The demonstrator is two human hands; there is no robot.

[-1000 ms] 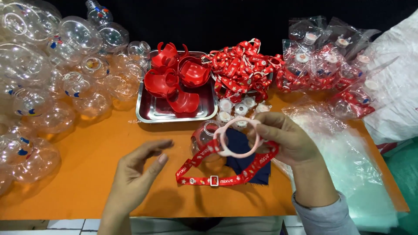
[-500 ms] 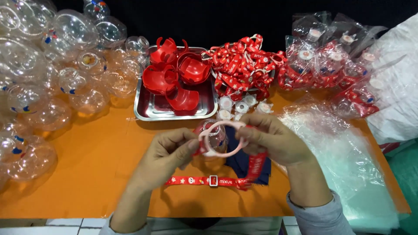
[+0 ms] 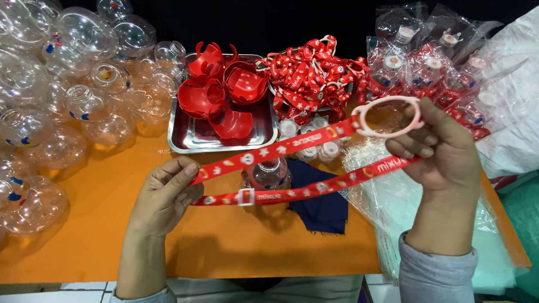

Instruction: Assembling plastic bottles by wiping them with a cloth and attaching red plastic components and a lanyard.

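Both hands have drawn apart, the left hand (image 3: 165, 196) pinching the red strap (image 3: 292, 171) and the right hand (image 3: 441, 148) gripping its pink ring (image 3: 387, 116), stretched above a clear round bottle (image 3: 268, 175) and dark cloth (image 3: 320, 196) on the orange table (image 3: 112, 224).

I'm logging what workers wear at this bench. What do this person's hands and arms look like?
Both hands are bare: no gloves, rings or watch show on the left hand or the right hand. Grey long sleeves are pushed back from the wrists, the right sleeve plainest, with a soft ribbed cuff.
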